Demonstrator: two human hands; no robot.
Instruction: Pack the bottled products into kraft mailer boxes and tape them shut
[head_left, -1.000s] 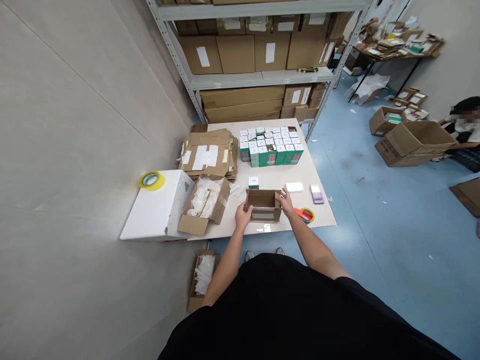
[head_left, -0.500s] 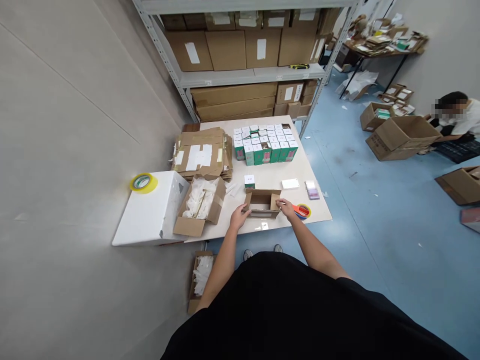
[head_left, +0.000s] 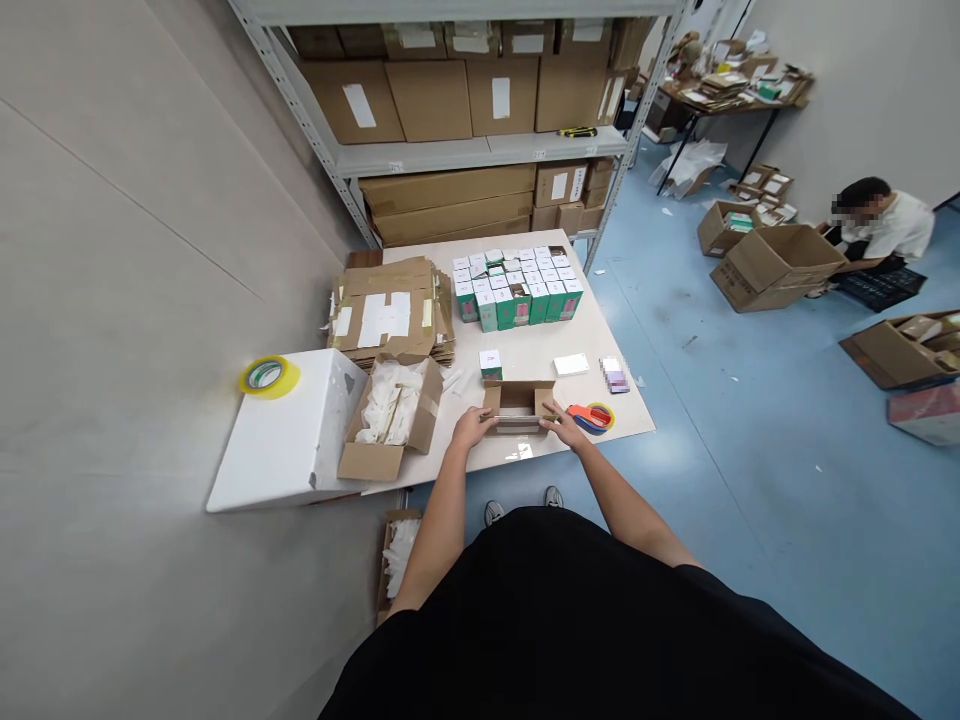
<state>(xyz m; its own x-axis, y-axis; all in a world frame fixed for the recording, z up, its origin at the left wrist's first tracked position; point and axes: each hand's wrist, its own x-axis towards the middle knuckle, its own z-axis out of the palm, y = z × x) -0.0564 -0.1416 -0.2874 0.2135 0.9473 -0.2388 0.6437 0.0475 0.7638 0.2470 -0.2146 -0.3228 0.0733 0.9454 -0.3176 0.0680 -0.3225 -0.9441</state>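
Observation:
An open cardboard box [head_left: 517, 426] stands near the front edge of the table [head_left: 600, 430], and its inside looks bare. My left hand [head_left: 473, 427] grips the box's near left corner, fingers closed over the edge. At the near right corner my right hand [head_left: 561, 424] holds the same box with thumb and fingers on its rim. Just right of that hand lies an orange and blue tape dispenser [head_left: 591, 417]. Behind the box stands a small green and white carton [head_left: 490, 364], with a white flat box [head_left: 571, 364] to its right.
Rows of green and white cartons [head_left: 517, 290] stand at the table's back. Flattened cardboard [head_left: 386, 310] and a box of white packing material [head_left: 394, 410] are on the left. Yellow tape [head_left: 268, 377] rests on a white block [head_left: 277, 440]. A person [head_left: 874, 220] crouches among boxes at right.
The view has swung slightly to the right. My hands stay on the box; its near flap now stands up more between them, and the right fingers have shifted along the rim.

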